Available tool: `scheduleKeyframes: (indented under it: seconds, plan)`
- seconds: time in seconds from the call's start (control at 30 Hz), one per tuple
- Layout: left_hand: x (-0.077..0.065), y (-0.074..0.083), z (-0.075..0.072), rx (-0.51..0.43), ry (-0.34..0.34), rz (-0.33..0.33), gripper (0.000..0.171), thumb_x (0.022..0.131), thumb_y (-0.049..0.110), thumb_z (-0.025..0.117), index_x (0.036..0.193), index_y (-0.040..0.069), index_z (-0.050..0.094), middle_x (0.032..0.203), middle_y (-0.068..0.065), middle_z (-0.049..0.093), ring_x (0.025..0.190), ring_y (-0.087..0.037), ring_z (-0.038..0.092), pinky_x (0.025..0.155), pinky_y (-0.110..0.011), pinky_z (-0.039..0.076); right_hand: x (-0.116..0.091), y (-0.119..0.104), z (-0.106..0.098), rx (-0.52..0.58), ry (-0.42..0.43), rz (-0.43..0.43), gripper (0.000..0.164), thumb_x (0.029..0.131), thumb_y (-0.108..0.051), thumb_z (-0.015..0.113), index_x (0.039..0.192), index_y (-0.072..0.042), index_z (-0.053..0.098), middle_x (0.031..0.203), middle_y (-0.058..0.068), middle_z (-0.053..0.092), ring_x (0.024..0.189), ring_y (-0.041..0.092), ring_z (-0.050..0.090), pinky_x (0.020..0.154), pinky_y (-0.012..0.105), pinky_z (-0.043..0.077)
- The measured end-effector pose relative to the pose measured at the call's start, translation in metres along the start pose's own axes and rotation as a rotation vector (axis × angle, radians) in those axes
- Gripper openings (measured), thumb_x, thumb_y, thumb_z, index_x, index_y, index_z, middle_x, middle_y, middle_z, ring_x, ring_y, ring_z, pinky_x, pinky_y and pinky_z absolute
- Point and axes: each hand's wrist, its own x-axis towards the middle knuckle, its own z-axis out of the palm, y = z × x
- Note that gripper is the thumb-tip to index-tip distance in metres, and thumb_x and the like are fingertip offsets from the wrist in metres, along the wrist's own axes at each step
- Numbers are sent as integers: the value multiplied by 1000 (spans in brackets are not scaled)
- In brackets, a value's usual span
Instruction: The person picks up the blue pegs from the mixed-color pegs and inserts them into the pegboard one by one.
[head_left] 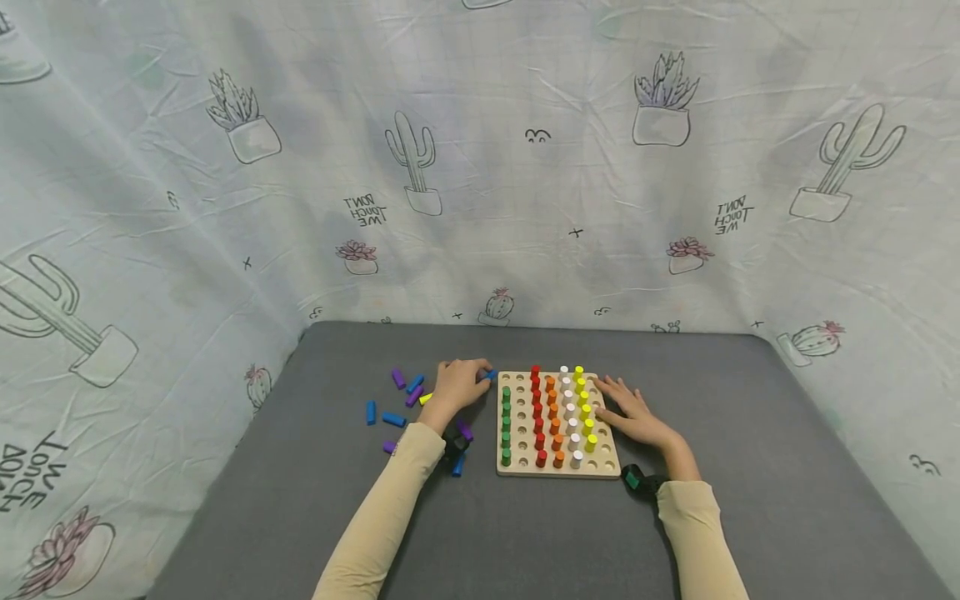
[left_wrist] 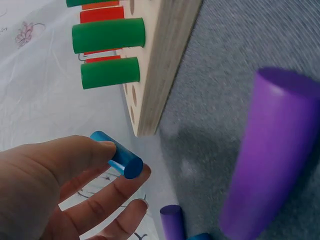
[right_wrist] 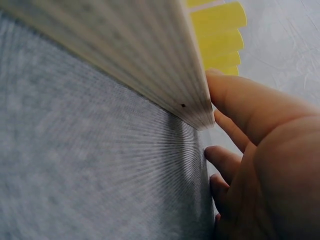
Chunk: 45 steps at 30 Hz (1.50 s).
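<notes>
Between thumb and fingers my left hand point(head_left: 459, 383) pinches a blue peg point(left_wrist: 118, 154), just off the far left corner of a wooden pegboard point(head_left: 558, 472). Green pegs point(head_left: 506, 426), red pegs point(head_left: 538, 423), orange pegs point(head_left: 556, 426), white pegs point(head_left: 572, 425) and yellow pegs point(head_left: 586, 412) stand in columns in the board. A column of bare holes runs between the green and red ones. Along the board's right edge rests my right hand point(head_left: 637, 418), fingers extended, with the thumb on the edge beside the yellow pegs in the right wrist view.
Loose on the grey table point(head_left: 540, 542) left of the board lie several blue pegs point(head_left: 393, 419), purple pegs point(head_left: 398, 378) and a yellow peg point(head_left: 426, 398). A purple peg point(left_wrist: 272, 150) lies close under the left wrist. Behind the table hangs a printed curtain point(head_left: 480, 192).
</notes>
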Motion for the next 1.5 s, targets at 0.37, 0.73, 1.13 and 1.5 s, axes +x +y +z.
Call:
scheduleKeyframes:
  seconds: [0.37,0.73,1.13,1.5]
  plan:
    - [2,4,0,-81,23,9,21,89,25,63,108,17,66,85,3,68,76,-16,61,97,-53,34,-1,-2,0,10,-1,-21,61,96,-26,50,147,-6,23,151,27,11,138,46,-4,105,64,-9]
    - [5,6,4,-162,86,10,23,86,26,65,107,16,65,86,3,71,82,-16,64,97,-51,35,-3,-2,3,12,8,-27,61,96,-28,50,147,-6,23,151,27,11,139,45,-4,105,64,-9]
    - [8,9,6,-331,59,14,23,86,26,66,106,17,63,88,1,72,64,-10,62,92,-46,41,-4,-4,4,16,14,-20,61,96,-26,50,147,-5,24,151,26,11,139,45,-3,105,63,-9]
    - [14,12,8,-384,-13,-6,24,85,28,67,106,16,63,89,1,71,73,-14,65,99,-51,35,-6,-5,4,21,15,-15,62,95,-27,51,147,-5,24,151,26,11,139,45,-3,106,63,-9]
